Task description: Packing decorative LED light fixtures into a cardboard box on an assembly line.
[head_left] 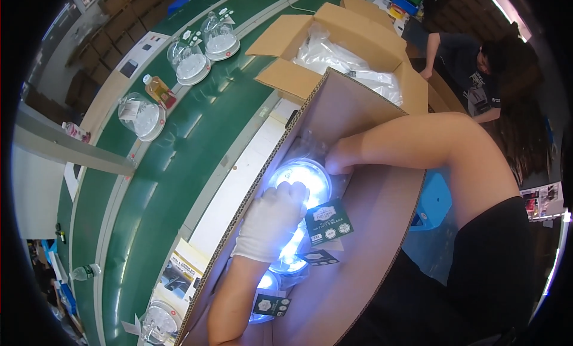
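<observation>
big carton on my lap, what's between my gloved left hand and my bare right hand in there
In the head view, a lit round lamp lies between them: the gloved left hand rests on its near edge, the bare right hand touches its far side.

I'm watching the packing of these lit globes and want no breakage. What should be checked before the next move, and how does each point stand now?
1. Left hand, gloved, rests on the top lit globe: ok.
2. Right hand reaches the globe's far side inside the cardboard box; its grip is hidden: cannot tell.
3. Green hang tag lies loose beside the glove, not trapped: ok.
4. Globes below sit in a row: ok.
5. Plastic wrap around the globe intact: cannot tell.
</observation>
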